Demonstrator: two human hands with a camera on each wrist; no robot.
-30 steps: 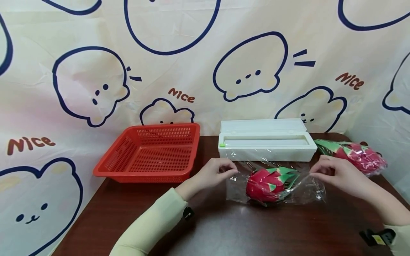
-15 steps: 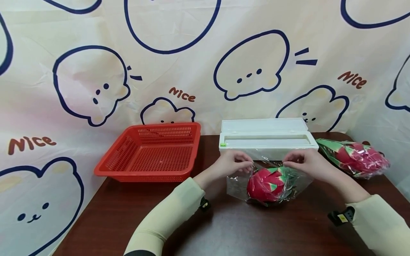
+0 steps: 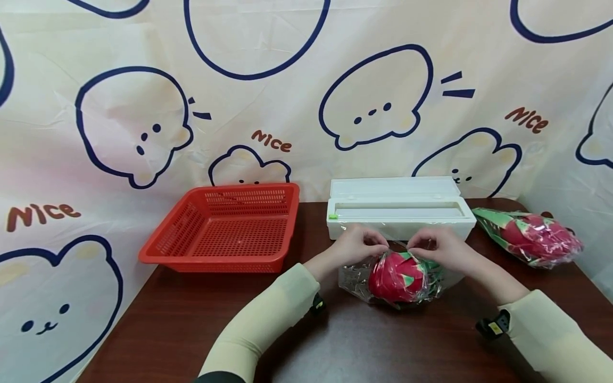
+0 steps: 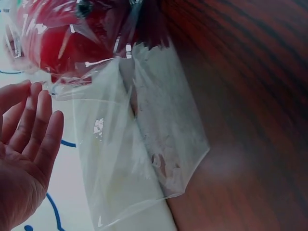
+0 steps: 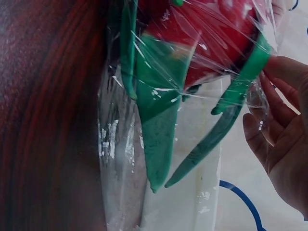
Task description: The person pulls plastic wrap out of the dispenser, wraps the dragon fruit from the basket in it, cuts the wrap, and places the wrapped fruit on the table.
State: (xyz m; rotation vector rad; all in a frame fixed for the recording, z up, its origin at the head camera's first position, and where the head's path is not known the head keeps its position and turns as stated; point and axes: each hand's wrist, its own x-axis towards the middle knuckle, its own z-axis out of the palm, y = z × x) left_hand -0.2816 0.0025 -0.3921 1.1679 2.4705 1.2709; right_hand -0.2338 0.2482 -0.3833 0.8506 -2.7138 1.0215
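Note:
A red dragon fruit (image 3: 396, 277) with green leaf tips lies on the table under clear plastic wrap (image 3: 356, 279). Just behind its top, my left hand (image 3: 356, 247) pinches the wrap's edge between thumb and fingertips. My right hand (image 3: 442, 249) pinches the wrap from the other side, a small gap from the left. In the left wrist view the left hand's fingertips (image 4: 36, 89) meet right at the film. Wrap clings over the fruit's green leaves (image 5: 161, 101) in the right wrist view, with the right thumb and fingers at its edge.
Behind the hands stands a white wrap dispenser box (image 3: 402, 229) with its lid up. A second dragon fruit (image 3: 543, 239), covered in film, lies at the right. The red plastic basket (image 3: 215, 260) sits at the left on the dark wooden table (image 3: 201, 308). A printed cloth hangs behind.
My right hand has moved left and my left hand slightly right, bringing them close together behind the fruit. The wrap's right side has been drawn inward over the leaves.

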